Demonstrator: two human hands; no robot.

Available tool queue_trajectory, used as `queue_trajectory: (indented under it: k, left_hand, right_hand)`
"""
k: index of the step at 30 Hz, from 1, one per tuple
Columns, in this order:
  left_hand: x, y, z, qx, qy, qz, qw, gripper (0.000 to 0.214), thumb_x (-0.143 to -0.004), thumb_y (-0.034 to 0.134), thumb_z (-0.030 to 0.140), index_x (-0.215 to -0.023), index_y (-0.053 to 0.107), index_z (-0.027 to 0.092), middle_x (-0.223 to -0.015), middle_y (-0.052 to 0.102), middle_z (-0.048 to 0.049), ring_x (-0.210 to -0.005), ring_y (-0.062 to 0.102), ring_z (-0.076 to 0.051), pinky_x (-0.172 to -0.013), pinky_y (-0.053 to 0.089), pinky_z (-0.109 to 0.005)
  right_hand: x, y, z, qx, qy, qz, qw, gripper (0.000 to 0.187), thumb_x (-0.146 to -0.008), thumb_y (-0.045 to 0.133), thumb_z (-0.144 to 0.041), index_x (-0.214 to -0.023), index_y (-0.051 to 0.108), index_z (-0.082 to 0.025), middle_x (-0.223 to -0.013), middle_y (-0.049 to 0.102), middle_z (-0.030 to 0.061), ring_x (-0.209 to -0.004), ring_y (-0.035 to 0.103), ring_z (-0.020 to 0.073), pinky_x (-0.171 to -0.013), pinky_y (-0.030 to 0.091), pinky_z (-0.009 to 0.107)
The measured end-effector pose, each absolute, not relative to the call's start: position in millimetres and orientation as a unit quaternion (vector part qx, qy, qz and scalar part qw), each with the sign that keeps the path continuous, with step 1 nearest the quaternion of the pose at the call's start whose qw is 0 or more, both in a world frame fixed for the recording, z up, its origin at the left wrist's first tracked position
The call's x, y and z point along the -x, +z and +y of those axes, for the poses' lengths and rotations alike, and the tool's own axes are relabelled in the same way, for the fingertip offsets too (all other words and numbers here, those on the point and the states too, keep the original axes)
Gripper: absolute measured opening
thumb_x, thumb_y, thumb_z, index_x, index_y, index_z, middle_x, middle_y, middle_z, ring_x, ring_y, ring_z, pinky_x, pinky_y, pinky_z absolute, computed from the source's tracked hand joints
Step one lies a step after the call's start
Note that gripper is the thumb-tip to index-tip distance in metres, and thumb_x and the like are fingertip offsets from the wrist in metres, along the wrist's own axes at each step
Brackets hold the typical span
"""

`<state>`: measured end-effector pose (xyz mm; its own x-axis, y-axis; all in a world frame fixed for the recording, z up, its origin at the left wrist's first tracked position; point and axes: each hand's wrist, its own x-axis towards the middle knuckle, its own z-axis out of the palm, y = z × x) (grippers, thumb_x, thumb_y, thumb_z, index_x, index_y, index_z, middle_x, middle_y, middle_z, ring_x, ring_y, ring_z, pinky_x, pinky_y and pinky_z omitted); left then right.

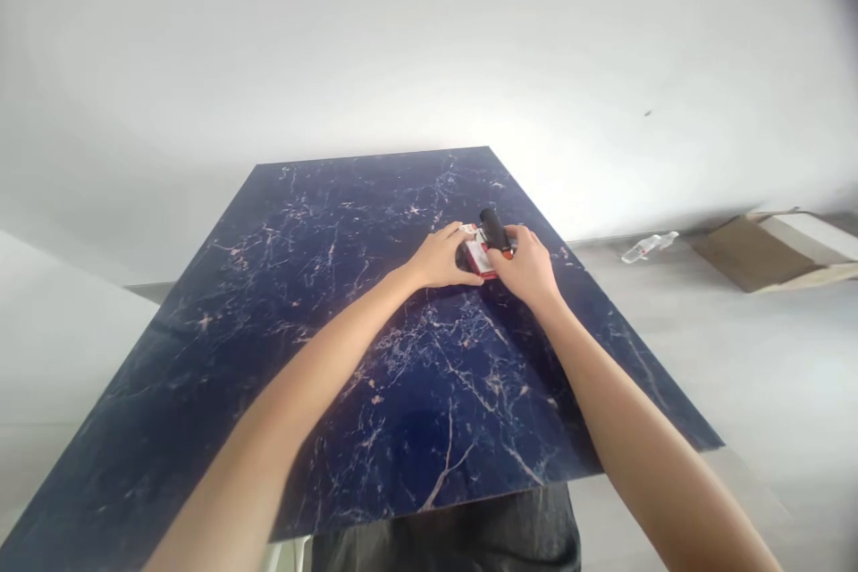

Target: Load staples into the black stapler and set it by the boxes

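Observation:
Toward the right side of the table, both my hands meet around a small red and white box [478, 257]. My left hand [439, 261] curves about its left side, the thumb along the near edge and the fingers at a small white piece [467, 229] on the far side. From the right, my right hand [528, 268] closes on a rounded black object [494, 231] with a bit of orange by the fingers; its thumb lies over the box's edge. The black object stands tilted against the box. My fingers cover parts of all these things, so their exact kind is unclear.
The dark blue marble-patterned table [416, 420] reaches to a white wall [402, 36]. Past its right edge, a clear plastic bottle [642, 248] and an open cardboard box [757, 252] lie on the pale floor [677, 322].

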<state>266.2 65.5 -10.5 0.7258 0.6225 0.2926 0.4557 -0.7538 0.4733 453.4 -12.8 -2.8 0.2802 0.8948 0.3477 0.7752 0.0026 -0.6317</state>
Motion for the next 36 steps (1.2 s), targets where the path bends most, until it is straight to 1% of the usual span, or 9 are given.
queue_trajectory:
  k: [5,12,16,21,23,27,30,32,36]
  left_hand:
    - [-361,-14,95,-0.919,0.206,0.303,0.143,0.092,-0.070,0.079,0.065,-0.144,0.052,0.017,-0.154,0.047,-0.0183,-0.138,0.050,-0.039,-0.113,0.041,-0.052]
    - [-366,-15,99,-0.926,0.171,0.312,0.128,0.097,-0.073,0.074,0.067,-0.154,0.044,0.022,-0.166,0.035,-0.0155,-0.146,0.041,-0.040,-0.119,0.034,-0.054]
    - [-365,-15,98,-0.925,0.169,0.313,0.135,0.102,-0.072,0.075,0.067,-0.157,0.041,0.023,-0.168,0.031,-0.0161,-0.148,0.038,-0.042,-0.119,0.032,-0.057]
    - [-355,-12,92,-0.904,0.221,0.323,0.173,0.116,-0.070,0.075,0.076,-0.162,0.029,0.023,-0.173,0.006,-0.0195,-0.155,0.023,-0.047,-0.122,0.022,-0.065]
    - [-340,-10,85,-0.892,0.274,0.322,0.161,0.104,-0.078,0.071,0.074,-0.160,0.033,0.022,-0.172,0.012,-0.0199,-0.156,0.023,-0.043,-0.123,0.022,-0.062]
    - [-283,-4,55,-0.876,0.355,0.311,0.100,0.057,-0.096,0.059,0.050,-0.145,0.050,0.023,-0.159,0.043,-0.0156,-0.149,0.039,-0.033,-0.121,0.031,-0.055]
    - [-231,-3,18,-0.893,0.307,0.303,0.131,0.027,-0.095,0.056,0.042,-0.108,0.069,0.022,-0.116,0.071,-0.0097,-0.116,0.064,-0.029,-0.105,0.047,-0.052]
    - [-204,-8,-7,-0.910,0.240,0.287,0.180,0.022,-0.090,0.054,0.038,-0.095,0.072,0.026,-0.089,0.073,-0.0037,-0.093,0.069,-0.024,-0.094,0.053,-0.047]
    - [-178,-30,-42,-0.848,0.305,0.400,0.168,0.036,-0.084,0.049,0.038,-0.111,0.073,0.036,-0.091,0.074,-0.0011,-0.100,0.068,-0.027,-0.093,0.053,-0.050]
  right_hand:
    - [-515,-14,4,0.745,0.123,-0.479,0.448,0.064,-0.074,0.070,-0.045,-0.131,0.058,-0.019,-0.116,0.072,0.0115,-0.103,0.066,0.0279,-0.094,0.052,0.044]
    - [-513,-21,12,0.753,0.085,-0.491,0.430,0.089,-0.065,0.071,-0.036,-0.147,0.044,-0.017,-0.141,0.058,0.0190,-0.125,0.057,0.0362,-0.106,0.047,0.051]
    - [-513,-21,13,0.758,0.098,-0.489,0.421,0.094,-0.065,0.072,-0.036,-0.151,0.040,-0.014,-0.143,0.056,0.0202,-0.129,0.055,0.0369,-0.110,0.045,0.051]
    - [-516,-19,7,0.739,0.047,-0.468,0.483,0.083,-0.078,0.065,-0.046,-0.151,0.038,-0.017,-0.151,0.045,0.0212,-0.137,0.047,0.0359,-0.113,0.040,0.056]
    - [-510,-15,2,0.715,-0.028,-0.468,0.519,0.067,-0.086,0.057,-0.044,-0.146,0.043,-0.020,-0.146,0.049,0.0179,-0.137,0.046,0.0350,-0.114,0.037,0.060]
    - [-464,-1,-15,0.626,-0.099,-0.550,0.543,0.052,-0.094,0.049,-0.040,-0.143,0.045,-0.022,-0.142,0.050,0.0170,-0.137,0.047,0.0340,-0.111,0.041,0.060]
    - [-408,7,-32,0.507,-0.063,-0.673,0.535,0.052,-0.097,0.046,-0.042,-0.145,0.044,-0.023,-0.148,0.048,0.0163,-0.143,0.042,0.0341,-0.116,0.038,0.061]
    - [-370,10,-43,0.398,0.004,-0.768,0.502,0.055,-0.096,0.047,-0.045,-0.146,0.045,-0.022,-0.153,0.045,0.0160,-0.144,0.042,0.0344,-0.116,0.040,0.059]
    - [-322,6,-52,0.204,0.123,-0.899,0.368,0.049,-0.097,0.051,-0.042,-0.141,0.055,-0.020,-0.147,0.055,0.0141,-0.134,0.053,0.0307,-0.112,0.047,0.052]
